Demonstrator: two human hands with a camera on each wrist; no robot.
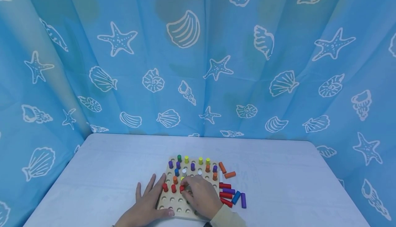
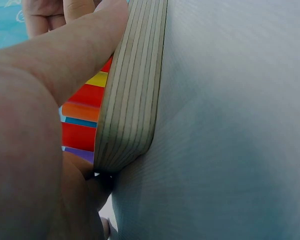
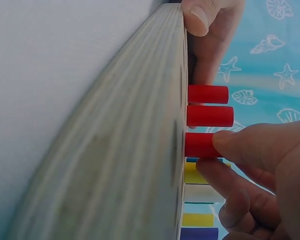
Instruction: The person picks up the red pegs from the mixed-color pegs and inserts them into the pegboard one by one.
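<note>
A wooden pegboard point(image 1: 175, 204) with rows of round holes lies on the table. Coloured pegs stand upright in many of its holes. My right hand point(image 1: 202, 196) pinches a red peg point(image 3: 202, 145) between thumb and finger; the peg stands in the board, third in a row of red pegs. Its two neighbours, a red peg point(image 1: 173, 188) and another red peg point(image 1: 165, 187), are to the left. My left hand point(image 1: 145, 204) rests against the board's left side with its fingers spread, thumb at the near edge. In the left wrist view, the board's layered edge point(image 2: 132, 90) shows beside the thumb.
Loose pegs lie right of the board: several red ones, such as a red peg point(image 1: 226, 195), a blue peg point(image 1: 236, 197), a purple peg point(image 1: 243, 200) and an orange peg point(image 1: 230, 174). A blue shell-patterned curtain point(image 1: 191, 65) hangs behind the white table point(image 1: 278, 185).
</note>
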